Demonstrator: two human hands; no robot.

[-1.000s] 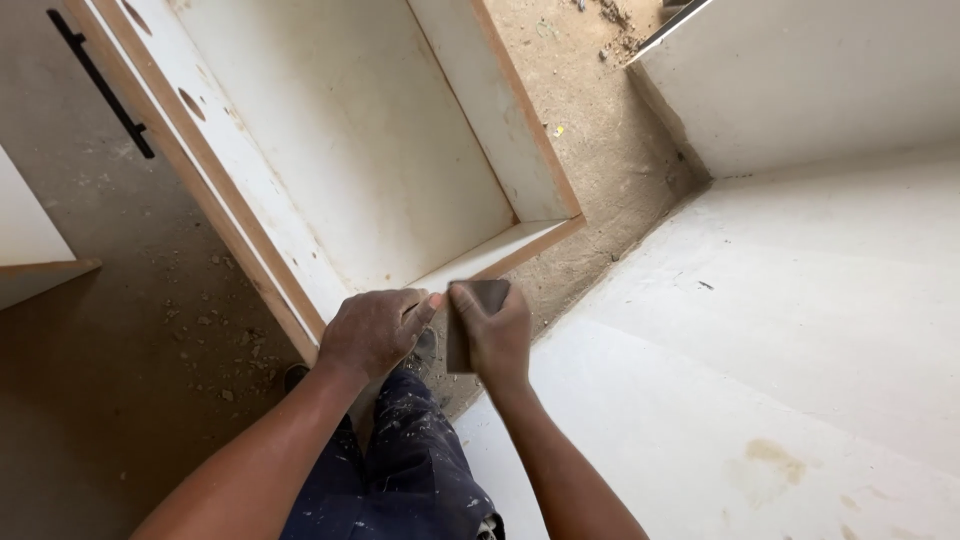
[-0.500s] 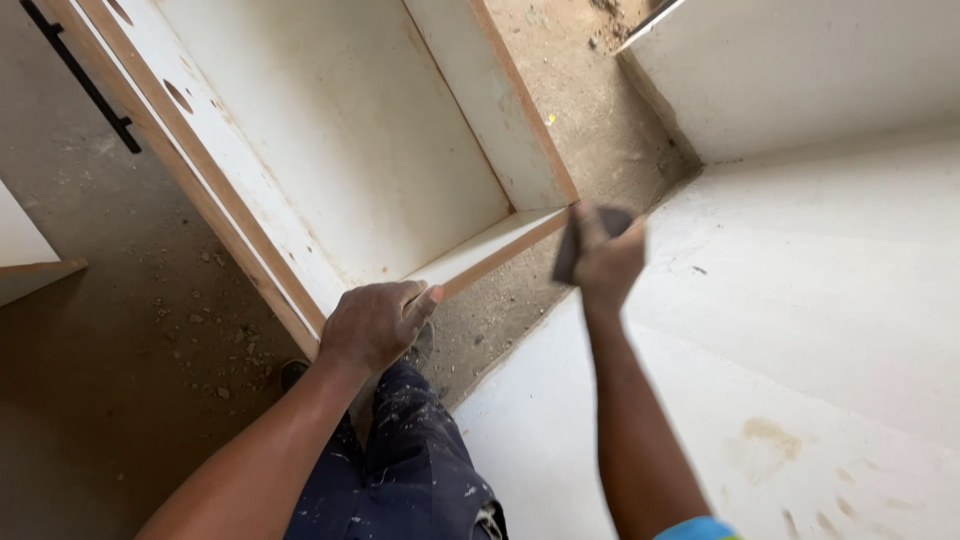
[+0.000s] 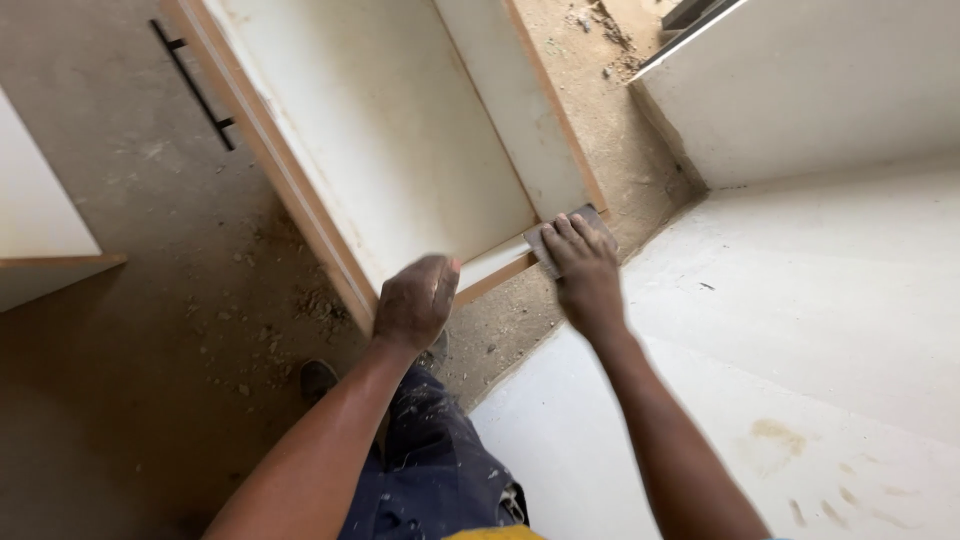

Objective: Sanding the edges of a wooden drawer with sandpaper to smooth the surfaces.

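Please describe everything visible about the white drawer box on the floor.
The drawer box is an open, shallow box of white board with raw brown edges and a black bar handle on its front. It stands on the dusty floor. The left hand grips its near edge; the right hand presses a grey sanding block there.

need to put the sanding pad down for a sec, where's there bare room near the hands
The white board right of the right hand lies bare and broad. The drawer has a bare white bottom between its side walls. It is crowded at the drawer's near edge, where the left hand grips the corner and the right presses the grey pad. The floor is gritty.
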